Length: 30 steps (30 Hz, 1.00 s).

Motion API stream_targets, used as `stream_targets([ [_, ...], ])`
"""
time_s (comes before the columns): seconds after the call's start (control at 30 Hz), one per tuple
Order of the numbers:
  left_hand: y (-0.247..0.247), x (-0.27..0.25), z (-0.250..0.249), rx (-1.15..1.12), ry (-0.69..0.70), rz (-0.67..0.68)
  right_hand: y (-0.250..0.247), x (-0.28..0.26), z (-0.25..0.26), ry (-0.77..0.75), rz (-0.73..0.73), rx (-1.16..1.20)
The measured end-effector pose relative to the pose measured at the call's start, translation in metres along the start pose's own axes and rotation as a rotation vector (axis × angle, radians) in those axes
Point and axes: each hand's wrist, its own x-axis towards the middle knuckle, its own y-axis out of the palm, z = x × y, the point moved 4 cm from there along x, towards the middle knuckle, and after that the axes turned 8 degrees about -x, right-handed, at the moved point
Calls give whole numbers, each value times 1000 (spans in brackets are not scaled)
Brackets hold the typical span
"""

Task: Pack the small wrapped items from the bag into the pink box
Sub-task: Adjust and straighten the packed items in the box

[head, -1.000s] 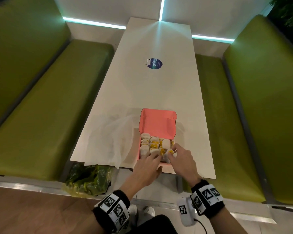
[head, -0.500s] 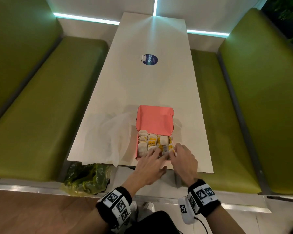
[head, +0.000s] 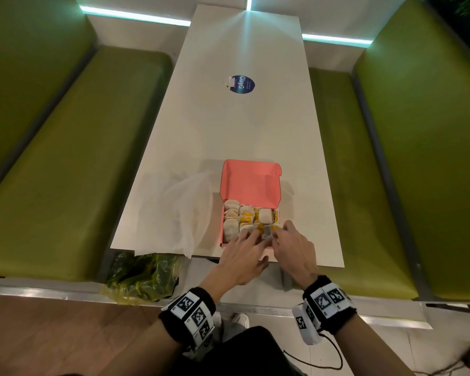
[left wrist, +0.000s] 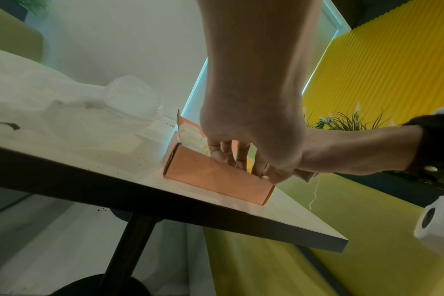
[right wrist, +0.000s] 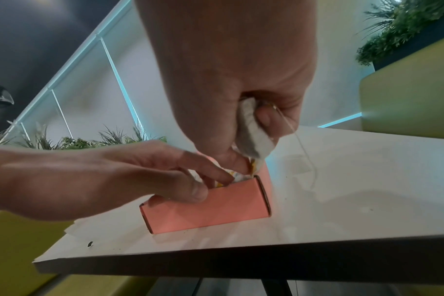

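The pink box (head: 251,183) stands open near the table's front edge, its lid tilted back. Several small white and yellow wrapped items (head: 242,217) fill it. My right hand (head: 278,234) is over the box's near right corner and grips one white wrapped item (right wrist: 254,132), a thin thread hanging from it. My left hand (head: 251,237) reaches over the front wall (left wrist: 216,178). Its straight fingers (left wrist: 227,154) press down on the packed items and its thumb (right wrist: 194,192) lies against the wall outside. The crumpled translucent bag (head: 179,210) lies left of the box.
The white table (head: 239,126) has a round blue sticker (head: 242,84) at its middle. Green benches (head: 65,164) run along both sides. A green plastic bag (head: 144,275) sits by the left bench end, below the table's front edge (head: 310,263).
Both hands stay at the box's near edge. The left fingers have slid further in toward the right hand, which still holds the white item. The head view has shifted slightly.
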Motion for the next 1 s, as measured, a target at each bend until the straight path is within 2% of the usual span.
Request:
stream_targets([
  [0.2,2,1,1,-2,14,3,3,3,0,-12,38,-25],
  [0.3,-1,1,3,-46,17,-34,-4,4,-4,16,37,90],
  [0.4,-15,1,5,-184,21,-158,-30,3,-7,88,-128,471],
  [0.47,-30,2,2,-339,34,-279,-42,8,-9,182,-190,865],
  [0.53,-48,4,-3,-489,30,-378,-44,16,-6,291,-129,1216],
  [0.63,-66,10,-10,-604,29,-420,-45,23,6,333,-3,1523],
  [0.83,-73,20,-1,-703,-52,-365,-46,30,18,312,102,1594],
  [1.0,-69,16,-2,-713,-32,-347,-44,31,23,319,118,1619],
])
